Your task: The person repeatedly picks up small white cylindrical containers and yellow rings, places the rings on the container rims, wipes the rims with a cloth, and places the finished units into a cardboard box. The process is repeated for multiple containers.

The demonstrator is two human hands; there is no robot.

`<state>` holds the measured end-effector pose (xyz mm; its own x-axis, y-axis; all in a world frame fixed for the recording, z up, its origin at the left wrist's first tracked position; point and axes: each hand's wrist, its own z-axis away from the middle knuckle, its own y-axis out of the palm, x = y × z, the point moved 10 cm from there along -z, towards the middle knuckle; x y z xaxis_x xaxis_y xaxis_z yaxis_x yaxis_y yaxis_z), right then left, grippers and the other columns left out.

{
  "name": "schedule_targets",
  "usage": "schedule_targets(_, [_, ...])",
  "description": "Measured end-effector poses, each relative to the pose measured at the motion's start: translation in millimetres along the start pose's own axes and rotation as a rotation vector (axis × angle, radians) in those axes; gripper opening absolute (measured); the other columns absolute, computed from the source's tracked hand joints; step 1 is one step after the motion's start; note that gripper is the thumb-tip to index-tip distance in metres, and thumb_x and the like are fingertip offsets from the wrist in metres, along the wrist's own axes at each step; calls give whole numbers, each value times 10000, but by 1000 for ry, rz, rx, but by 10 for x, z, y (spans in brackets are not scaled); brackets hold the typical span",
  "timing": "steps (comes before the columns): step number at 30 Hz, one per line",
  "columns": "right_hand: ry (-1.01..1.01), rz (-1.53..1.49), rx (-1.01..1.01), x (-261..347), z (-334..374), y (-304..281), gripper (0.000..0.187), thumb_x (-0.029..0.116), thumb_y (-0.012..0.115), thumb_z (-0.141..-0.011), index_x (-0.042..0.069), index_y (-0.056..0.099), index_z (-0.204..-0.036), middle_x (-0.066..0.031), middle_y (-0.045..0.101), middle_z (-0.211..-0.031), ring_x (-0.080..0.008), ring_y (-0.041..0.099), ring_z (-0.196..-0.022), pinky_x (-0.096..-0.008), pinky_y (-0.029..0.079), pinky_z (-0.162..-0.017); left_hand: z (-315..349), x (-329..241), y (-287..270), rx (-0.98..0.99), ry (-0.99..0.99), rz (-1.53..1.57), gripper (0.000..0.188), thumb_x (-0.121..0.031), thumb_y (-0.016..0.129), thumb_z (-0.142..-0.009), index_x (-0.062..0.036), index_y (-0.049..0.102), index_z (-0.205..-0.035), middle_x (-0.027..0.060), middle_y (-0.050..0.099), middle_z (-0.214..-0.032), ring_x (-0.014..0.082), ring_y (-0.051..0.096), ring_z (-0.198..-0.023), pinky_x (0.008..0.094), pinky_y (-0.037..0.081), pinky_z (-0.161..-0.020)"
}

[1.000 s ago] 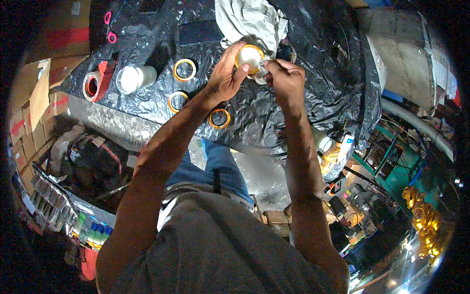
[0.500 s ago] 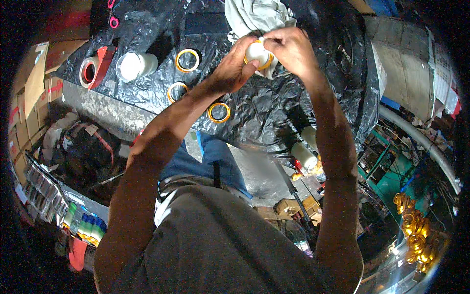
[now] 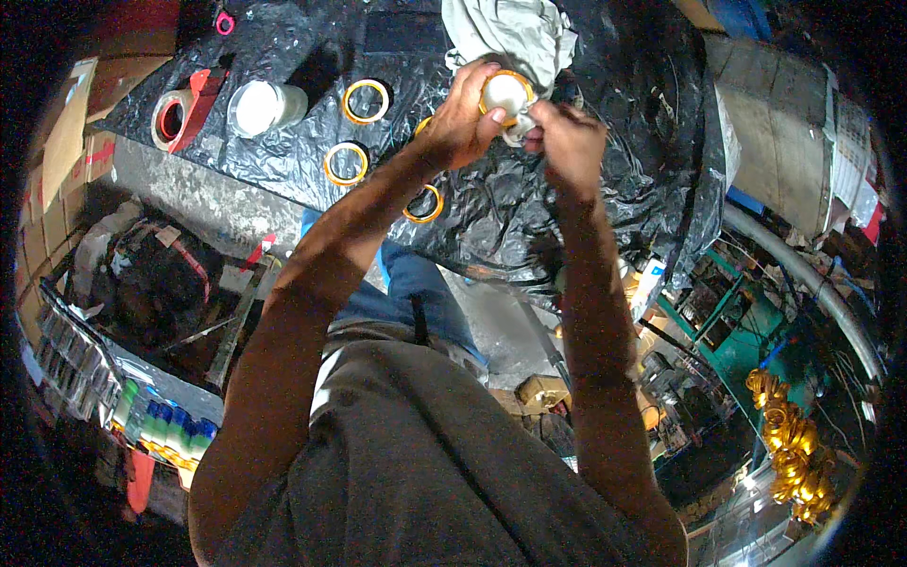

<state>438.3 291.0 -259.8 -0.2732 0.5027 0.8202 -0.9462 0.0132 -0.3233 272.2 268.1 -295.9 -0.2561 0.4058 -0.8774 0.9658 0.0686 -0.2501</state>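
My left hand grips a gold-rimmed ring by its left side, thumb at the lower edge. White shows inside the rim; I cannot tell whether it is cloth or a solid face. At the ring's lower right, my right hand is closed with fingertips pinching a bit of white cloth. A larger crumpled pale cloth lies just beyond both hands. Left of my left hand, several similar rings lie flat, among them one upper ring, one middle ring and one nearer ring, partly behind my forearm.
Black plastic sheeting covers the table. A white-topped clear jar and a red tape dispenser stand at the left, with a pink scissor handle farther back. Gold-coloured pieces hang at the lower right, near a green metal frame.
My right hand has moved from the ring's upper right down to its lower right, pinching the cloth there. My left hand still holds the ring, now tilted differently. The view has shifted slightly.
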Motion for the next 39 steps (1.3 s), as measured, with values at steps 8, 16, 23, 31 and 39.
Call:
schedule_targets(8, [-58, -24, 33, 59, -152, 33, 166, 137, 762, -869, -26, 757, -835, -37, 655, -665, -103, 567, -538, -278, 460, -503, -27, 26, -6, 104, -74, 105, 585, -194, 573, -1027, 57, 334, -1497, 320, 442, -1456, 470, 487, -1355, 482, 397, -1174])
schedule_targets(16, [-513, 610, 297, 553, -612, 550, 306, 348, 739, -881, 49, 801, -867, -114, 740, -729, -211, 695, -621, -354, 556, -590, -14, -139, 69, 89, 30, -55, 587, -264, 532, -1043, 18, 309, -1506, 284, 446, -1436, 440, 493, -1335, 481, 395, -1164])
schedule_targets(23, [-418, 104, 295, 408, -513, 65, 196, 177, 744, -983, -7, 778, -1038, -19, 698, -743, -90, 608, -631, -254, 523, -607, -43, -138, -75, 57, -106, -25, 691, -288, 640, -1033, 1, 303, -1562, 279, 433, -1483, 446, 483, -1379, 481, 401, -1172])
schedule_targets(31, [-574, 343, 198, 439, -233, 167, 226, 165, 767, -915, -38, 769, -1015, -171, 793, -914, -237, 776, -805, -351, 599, -772, -201, -151, -80, 317, -29, -93, 773, -393, 722, -979, 4, 365, -1537, 268, 462, -1514, 442, 479, -1409, 493, 407, -1180])
schedule_targets(39, [-275, 99, -92, -110, 101, -136, 282, 225, 815, -849, -41, 798, -939, -104, 740, -692, -144, 656, -615, -334, 529, -600, -46, -275, 89, 32, -22, -181, 800, -367, 703, -1001, 63, 280, -1525, 338, 428, -1451, 484, 498, -1346, 494, 413, -1164])
